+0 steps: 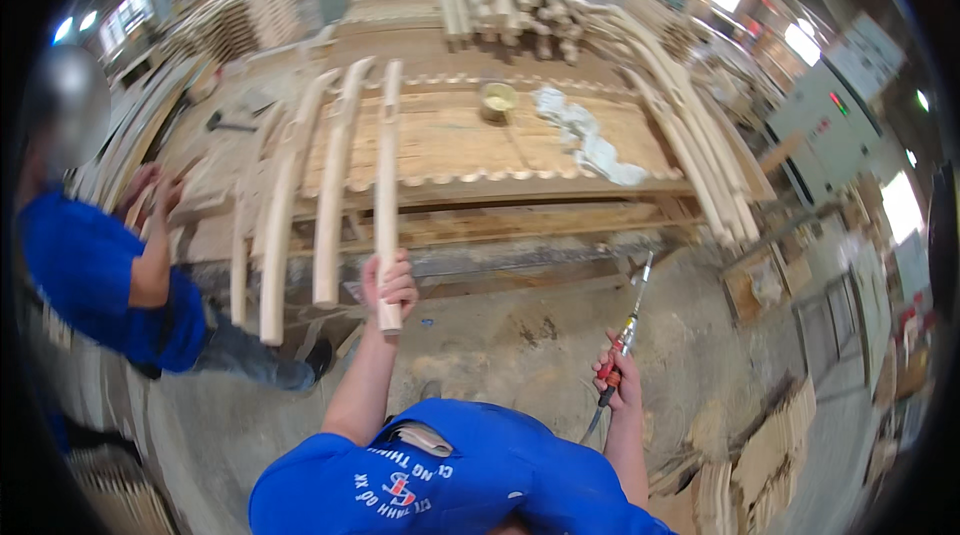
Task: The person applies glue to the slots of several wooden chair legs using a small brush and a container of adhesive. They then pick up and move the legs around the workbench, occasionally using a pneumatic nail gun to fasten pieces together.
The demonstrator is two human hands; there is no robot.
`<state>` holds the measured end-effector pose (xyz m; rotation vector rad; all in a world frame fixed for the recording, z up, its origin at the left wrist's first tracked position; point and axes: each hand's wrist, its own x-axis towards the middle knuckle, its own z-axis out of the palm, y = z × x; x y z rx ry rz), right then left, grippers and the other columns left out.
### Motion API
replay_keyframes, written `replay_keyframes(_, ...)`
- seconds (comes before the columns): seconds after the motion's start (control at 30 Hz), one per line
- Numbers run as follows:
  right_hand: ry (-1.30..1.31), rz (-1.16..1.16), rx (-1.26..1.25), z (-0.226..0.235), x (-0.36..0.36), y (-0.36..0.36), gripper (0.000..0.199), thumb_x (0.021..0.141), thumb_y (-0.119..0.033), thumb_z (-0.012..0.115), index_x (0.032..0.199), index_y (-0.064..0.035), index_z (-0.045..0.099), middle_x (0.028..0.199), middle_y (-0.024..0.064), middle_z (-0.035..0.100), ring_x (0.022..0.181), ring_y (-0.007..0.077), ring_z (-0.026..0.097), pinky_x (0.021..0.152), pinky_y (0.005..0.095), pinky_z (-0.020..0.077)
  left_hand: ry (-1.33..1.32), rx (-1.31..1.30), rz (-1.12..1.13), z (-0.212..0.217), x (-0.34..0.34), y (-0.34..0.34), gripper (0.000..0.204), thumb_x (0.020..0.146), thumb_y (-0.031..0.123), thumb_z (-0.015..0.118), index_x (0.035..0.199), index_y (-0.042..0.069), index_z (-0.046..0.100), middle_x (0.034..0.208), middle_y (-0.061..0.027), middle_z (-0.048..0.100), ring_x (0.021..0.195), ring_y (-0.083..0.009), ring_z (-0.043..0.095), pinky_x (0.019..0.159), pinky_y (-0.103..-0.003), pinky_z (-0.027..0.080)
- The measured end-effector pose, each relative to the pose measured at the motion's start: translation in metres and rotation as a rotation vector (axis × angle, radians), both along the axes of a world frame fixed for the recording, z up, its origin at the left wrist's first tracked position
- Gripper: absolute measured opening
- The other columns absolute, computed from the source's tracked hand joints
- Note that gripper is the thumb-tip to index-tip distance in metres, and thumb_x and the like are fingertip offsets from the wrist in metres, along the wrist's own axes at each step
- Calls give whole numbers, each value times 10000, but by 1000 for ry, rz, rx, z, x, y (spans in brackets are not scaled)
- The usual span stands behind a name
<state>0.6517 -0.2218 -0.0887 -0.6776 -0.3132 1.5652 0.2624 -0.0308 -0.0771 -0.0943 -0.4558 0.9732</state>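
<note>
My left hand (396, 285) is wrapped round the lower end of a pale wooden post (389, 160), whose far end lies across the notched edges of the wooden workbench (440, 150). A slot shows near its far end. In my right hand (624, 383), held off to the right of the bench, is a hose-fed tool (630, 327) with a red-and-silver body and a long thin metal tip pointing away from me. The tip is apart from the post. Several similar posts (335, 195) lie to the left of the held one, with slight curves.
A small round pot (497, 101) and a crumpled white cloth (585, 135) rest on the bench. More posts (690, 145) lie at its right, and a pile (515, 5) at the back. A co-worker in blue (100, 275) stands at left, near a hammer (230, 122). A grey cabinet (825, 130) stands right.
</note>
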Motion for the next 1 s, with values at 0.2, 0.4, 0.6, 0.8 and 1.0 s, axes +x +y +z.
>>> replay_keyframes(0.2,414,-93,390,6,23,-28,634,944,-200,482,1464,-329,143,901,113,489,830,251,543,421,269,484,83,-57,55,-6,24,-3,531,893,535,500,991,13,490,686,-22,499,525,-125,532,513,-288,472)
replay_keyframes(0.4,-20,-29,170,46,71,-24,499,968,-233,458,1423,-209,255,885,139,580,735,237,606,366,230,408,1173,-188,-488,-97,93,-58,505,887,576,467,898,81,566,765,-53,600,649,-190,606,614,-377,528)
replay_keyframes(0.6,-1117,-12,-292,107,117,59,237,927,-242,502,1073,-74,421,712,81,603,540,168,606,357,251,388,1959,841,-433,-113,107,-91,309,912,356,523,933,48,534,762,-68,613,640,-163,613,574,-302,513)
replay_keyframes(0.8,-1777,16,-513,166,163,207,322,869,-212,548,1085,-10,419,726,154,620,540,230,629,455,352,496,2512,1014,-246,-135,15,-83,335,832,326,534,807,4,621,795,-156,630,613,-195,604,530,-340,481)
replay_keyframes(1.0,-2134,-69,-766,189,183,341,340,843,-114,501,1167,-14,531,1106,224,613,999,309,624,832,394,509,3032,188,-41,-141,-78,15,320,842,321,535,843,11,611,797,-148,624,627,-197,604,541,-338,483)
